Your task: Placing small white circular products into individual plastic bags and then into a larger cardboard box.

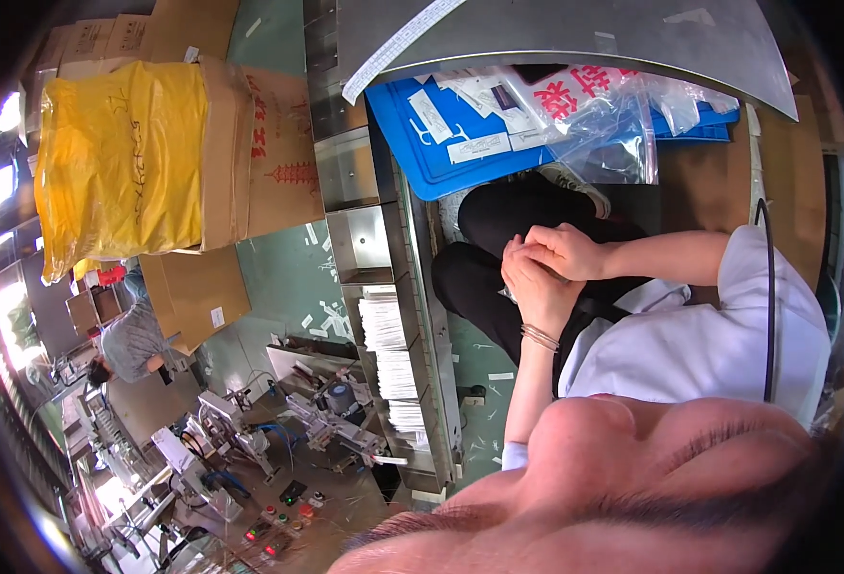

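The blue tray (405, 143) sits partly under the metal surface (546, 40), beyond the lap. Work seems paused; any next move calls for parting the left hand (535, 284) and right hand (567, 251), whose fingers are folded together, contents hidden, so I cannot tell. The carton (283, 143) has a yellow bag (125, 163), rack (360, 239) compartments paper stacks (384, 335), the tray clear bags (618, 143) and white cards (479, 146).

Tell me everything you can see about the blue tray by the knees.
The blue tray looks like plastic, with a raised rim and a rounded corner. White cards lie on it, and clear plastic packaging, partly printed red, overhangs its edge. The grey metal tabletop hides part of it. Whether it touches the knees, I can't tell.
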The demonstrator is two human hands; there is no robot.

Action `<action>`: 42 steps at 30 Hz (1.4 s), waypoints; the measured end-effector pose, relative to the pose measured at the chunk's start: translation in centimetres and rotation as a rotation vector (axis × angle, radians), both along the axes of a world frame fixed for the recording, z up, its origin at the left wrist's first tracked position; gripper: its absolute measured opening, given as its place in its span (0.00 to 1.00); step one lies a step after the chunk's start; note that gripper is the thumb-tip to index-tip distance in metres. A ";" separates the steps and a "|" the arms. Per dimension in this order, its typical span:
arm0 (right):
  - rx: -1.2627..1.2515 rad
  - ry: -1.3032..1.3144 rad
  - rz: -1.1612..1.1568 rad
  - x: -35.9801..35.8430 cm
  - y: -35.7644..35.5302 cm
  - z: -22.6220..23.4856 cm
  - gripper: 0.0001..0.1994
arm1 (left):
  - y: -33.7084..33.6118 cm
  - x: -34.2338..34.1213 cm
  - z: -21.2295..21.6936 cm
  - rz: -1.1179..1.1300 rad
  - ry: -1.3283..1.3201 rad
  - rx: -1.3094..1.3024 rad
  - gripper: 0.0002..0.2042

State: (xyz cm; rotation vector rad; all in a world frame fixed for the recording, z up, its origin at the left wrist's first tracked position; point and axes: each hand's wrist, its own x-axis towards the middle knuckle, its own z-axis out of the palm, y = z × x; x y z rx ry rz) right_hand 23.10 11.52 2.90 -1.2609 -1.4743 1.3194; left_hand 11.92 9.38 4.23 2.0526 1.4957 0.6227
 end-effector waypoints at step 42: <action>0.886 -0.426 0.430 4.6 0.0 6.7 0.19 | -2.3 -3.0 5.8 -0.095 -0.611 -0.212 0.10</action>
